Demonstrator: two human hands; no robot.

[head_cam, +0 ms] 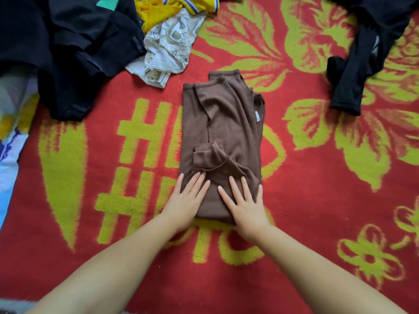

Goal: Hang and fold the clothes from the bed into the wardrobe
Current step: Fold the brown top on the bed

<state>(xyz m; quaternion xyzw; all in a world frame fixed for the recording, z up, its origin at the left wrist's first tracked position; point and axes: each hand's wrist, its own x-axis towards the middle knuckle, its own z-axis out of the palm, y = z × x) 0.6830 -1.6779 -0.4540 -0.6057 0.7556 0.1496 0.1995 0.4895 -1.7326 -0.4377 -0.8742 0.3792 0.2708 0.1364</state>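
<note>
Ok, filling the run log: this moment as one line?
step: folding | left hand: flat on brown top | right hand: flat on it | place: red blanket

1. Bed (pixel 317 211): covered by a red blanket with yellow-green floral and letter pattern.
2. Centre: brown garment (pixel 223 137), folded into a long strip.
3. 10 o'clock: black clothing heap (pixel 68 53).
4. 11 o'clock: cream patterned cloth (pixel 169 51), yellow garment (pixel 179 7) beyond it.
5. 2 o'clock: black garment (pixel 362 64).
</note>
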